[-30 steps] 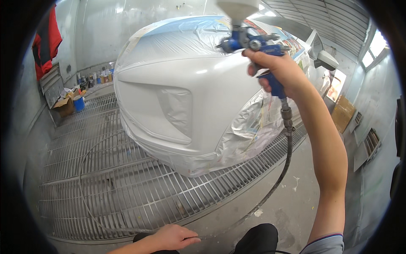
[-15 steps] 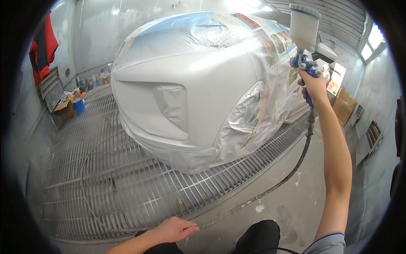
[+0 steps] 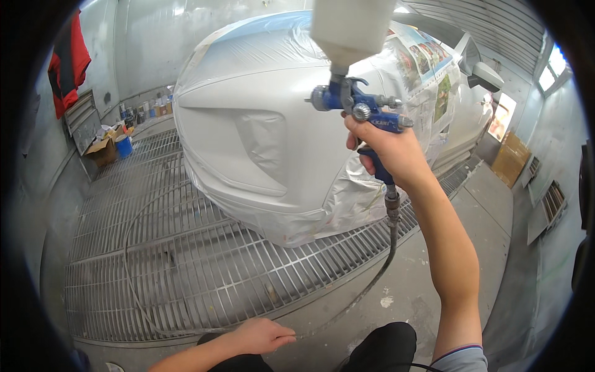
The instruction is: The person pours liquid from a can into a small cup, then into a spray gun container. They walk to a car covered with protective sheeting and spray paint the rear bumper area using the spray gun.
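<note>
A blue spray gun (image 3: pixel 356 102) with a white paint cup (image 3: pixel 352 28) on top is gripped in my right hand (image 3: pixel 389 149), fingers wrapped round its handle and trigger. The gun points left, in front of a car bumper (image 3: pixel 310 136) coated pale grey-white. Plastic film (image 3: pixel 266 49) and printed paper sheets (image 3: pixel 427 59) mask the bodywork round it. From the gun's handle an air hose (image 3: pixel 393 239) curves down to my left hand (image 3: pixel 266 335), which is low in front of my legs, its fingers closed on the hose.
Metal floor grating (image 3: pixel 204 273) runs under the car, with the hose looping across it. A cardboard box (image 3: pixel 102 152), a blue can (image 3: pixel 124 146) and several containers stand along the left wall. A red and black garment (image 3: pixel 68 68) hangs there. The car's side mirror (image 3: pixel 486 75) sticks out at right.
My right hand has swung the spray gun leftward, from beside the masked side to in front of the bumper, nearer to me. The left hand has barely moved.
</note>
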`<state>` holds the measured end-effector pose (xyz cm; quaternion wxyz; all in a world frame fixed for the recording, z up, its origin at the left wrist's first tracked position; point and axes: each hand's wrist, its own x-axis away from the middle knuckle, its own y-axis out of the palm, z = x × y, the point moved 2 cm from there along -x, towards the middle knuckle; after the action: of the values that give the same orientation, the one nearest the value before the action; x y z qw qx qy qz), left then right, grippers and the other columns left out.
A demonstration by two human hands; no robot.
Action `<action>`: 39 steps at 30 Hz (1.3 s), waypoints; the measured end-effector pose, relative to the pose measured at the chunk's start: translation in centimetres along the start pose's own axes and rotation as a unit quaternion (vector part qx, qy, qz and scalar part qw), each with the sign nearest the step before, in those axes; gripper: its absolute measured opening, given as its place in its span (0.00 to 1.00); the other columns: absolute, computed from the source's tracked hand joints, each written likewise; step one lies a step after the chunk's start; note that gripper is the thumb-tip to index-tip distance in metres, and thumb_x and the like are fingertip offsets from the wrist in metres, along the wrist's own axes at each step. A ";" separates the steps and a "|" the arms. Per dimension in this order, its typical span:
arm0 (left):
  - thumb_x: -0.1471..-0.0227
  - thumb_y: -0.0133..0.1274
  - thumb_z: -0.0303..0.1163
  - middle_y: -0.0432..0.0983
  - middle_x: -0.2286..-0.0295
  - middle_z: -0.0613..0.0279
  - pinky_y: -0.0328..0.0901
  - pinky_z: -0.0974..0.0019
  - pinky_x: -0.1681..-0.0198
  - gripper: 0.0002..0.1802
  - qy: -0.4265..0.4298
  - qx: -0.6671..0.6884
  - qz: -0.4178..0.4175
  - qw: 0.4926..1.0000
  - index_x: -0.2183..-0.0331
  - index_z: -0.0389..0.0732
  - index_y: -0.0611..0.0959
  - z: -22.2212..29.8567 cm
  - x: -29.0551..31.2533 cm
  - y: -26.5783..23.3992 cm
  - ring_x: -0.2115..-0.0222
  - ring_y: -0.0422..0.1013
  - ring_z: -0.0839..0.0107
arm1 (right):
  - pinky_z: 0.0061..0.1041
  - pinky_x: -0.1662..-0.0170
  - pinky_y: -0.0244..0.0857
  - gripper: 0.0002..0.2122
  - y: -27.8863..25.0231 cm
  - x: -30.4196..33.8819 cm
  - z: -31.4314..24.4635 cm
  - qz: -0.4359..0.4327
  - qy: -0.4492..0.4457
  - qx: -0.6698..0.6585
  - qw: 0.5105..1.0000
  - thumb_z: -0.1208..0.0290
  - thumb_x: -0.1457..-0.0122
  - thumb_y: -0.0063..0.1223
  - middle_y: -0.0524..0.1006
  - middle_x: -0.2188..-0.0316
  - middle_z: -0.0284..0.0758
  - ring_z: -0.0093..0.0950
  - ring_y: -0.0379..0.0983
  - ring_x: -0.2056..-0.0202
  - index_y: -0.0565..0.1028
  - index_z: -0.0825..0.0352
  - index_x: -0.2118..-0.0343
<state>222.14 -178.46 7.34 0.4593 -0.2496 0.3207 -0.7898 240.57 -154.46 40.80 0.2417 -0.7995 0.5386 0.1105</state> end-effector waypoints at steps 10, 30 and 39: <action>0.32 0.52 0.50 0.86 0.65 0.59 0.76 0.51 0.62 0.18 0.001 -0.005 -0.005 1.000 0.53 0.52 0.88 1.4 -2.0 0.5 0.63 0.82 0.52 | 0.22 0.83 0.61 0.11 -13.3 -1.0 7.8 0.187 0.018 -0.014 0.982 0.61 0.37 0.68 0.79 0.75 0.30 0.18 0.67 0.85 0.80 0.64 0.66; 0.30 0.47 0.50 0.82 0.75 0.57 0.72 0.47 0.68 0.19 0.005 -0.021 -0.030 0.999 0.65 0.49 0.85 -2.3 -2.6 1.8 0.71 0.79 0.50 | 0.23 0.80 0.61 0.16 -4.1 4.0 8.6 0.202 -0.007 0.075 0.976 0.62 0.38 0.68 0.75 0.83 0.28 0.17 0.70 0.84 0.79 0.72 0.74; 0.32 0.52 0.52 0.85 0.70 0.57 0.73 0.48 0.65 0.19 -0.018 -0.021 -0.108 0.994 0.54 0.53 0.89 -4.2 -1.6 2.6 0.67 0.80 0.49 | 0.22 0.80 0.61 0.14 3.9 4.3 7.6 0.020 -0.001 -0.029 0.999 0.63 0.39 0.68 0.76 0.82 0.29 0.17 0.69 0.84 0.81 0.70 0.72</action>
<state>221.44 -176.79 2.46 0.3712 -0.3067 0.3004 -0.8234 239.32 -155.32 31.32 0.2165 -0.7951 0.5508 0.1322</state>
